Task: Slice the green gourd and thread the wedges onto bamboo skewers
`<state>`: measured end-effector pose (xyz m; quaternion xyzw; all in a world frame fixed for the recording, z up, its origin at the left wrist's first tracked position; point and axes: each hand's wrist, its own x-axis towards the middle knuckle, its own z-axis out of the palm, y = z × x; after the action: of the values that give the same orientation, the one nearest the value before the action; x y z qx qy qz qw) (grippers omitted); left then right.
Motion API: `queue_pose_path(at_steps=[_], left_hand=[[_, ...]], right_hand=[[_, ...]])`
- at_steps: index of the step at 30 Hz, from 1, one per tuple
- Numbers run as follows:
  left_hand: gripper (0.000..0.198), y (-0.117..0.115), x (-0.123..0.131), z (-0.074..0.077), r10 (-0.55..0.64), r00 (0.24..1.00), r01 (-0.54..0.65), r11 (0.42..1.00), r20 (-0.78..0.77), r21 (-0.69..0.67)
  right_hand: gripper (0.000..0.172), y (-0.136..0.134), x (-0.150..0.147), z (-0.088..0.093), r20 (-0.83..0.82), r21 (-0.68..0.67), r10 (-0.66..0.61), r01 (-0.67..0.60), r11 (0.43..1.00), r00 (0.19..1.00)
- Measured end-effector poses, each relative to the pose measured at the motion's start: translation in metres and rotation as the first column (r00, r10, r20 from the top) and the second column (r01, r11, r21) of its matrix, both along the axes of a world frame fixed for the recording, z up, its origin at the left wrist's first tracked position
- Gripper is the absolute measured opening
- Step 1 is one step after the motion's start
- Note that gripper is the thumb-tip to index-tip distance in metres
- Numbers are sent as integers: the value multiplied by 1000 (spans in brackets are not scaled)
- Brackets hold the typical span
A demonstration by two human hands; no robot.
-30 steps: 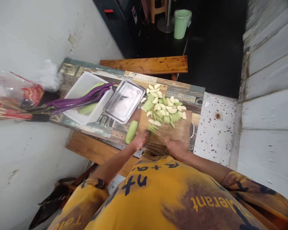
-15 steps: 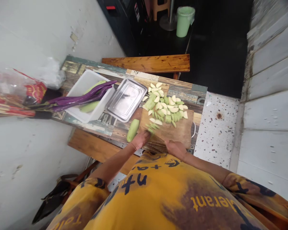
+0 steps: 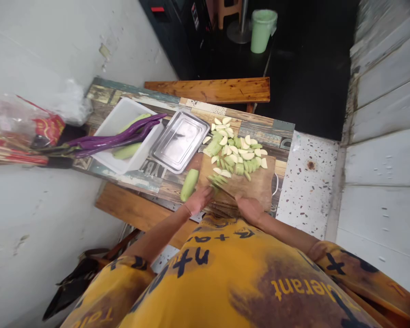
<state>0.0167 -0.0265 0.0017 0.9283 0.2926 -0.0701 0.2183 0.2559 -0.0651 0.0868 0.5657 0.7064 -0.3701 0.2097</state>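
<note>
My right hand (image 3: pixel 249 208) is closed round the handle of a knife (image 3: pixel 226 192), whose blade points left and away over the wooden cutting board (image 3: pixel 256 189). My left hand (image 3: pixel 201 198) is closed with curled fingers at the board's near left edge, holding a piece of zucchini mostly hidden by the fingers. Fresh green zucchini slices (image 3: pixel 218 179) lie right at the blade. Farther back, a heap of pale zucchini slices (image 3: pixel 248 156) covers the board's far part and spills onto the table. A larger zucchini piece (image 3: pixel 190 184) lies on the table, left of the board.
A steel tray (image 3: pixel 172 166) sits left of the board. Beyond it, a white bin (image 3: pixel 102 160) holds purple eggplants (image 3: pixel 118 140) and zucchini. Plastic packages (image 3: pixel 48 127) lie at the table's left end. Wooden benches (image 3: pixel 208 90) flank the table; a green trash can (image 3: pixel 262 34) stands behind.
The knife blade, blurred before, now shows clearly, slanting beside the fresh slices. Both hands stay in nearly the same place.
</note>
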Motion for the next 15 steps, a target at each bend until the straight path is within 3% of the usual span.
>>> queue_pose_path(at_steps=[8,15], left_hand=[[46,11,-10,-6,-122,992,118,989,-43,-84],[46,22,17,12,-75,996,74,997,-52,-24]], right_hand=[[26,20,21,-4,32,19,2,-2,1000,999],[37,10,19,6,33,48,35,-37,998,999]])
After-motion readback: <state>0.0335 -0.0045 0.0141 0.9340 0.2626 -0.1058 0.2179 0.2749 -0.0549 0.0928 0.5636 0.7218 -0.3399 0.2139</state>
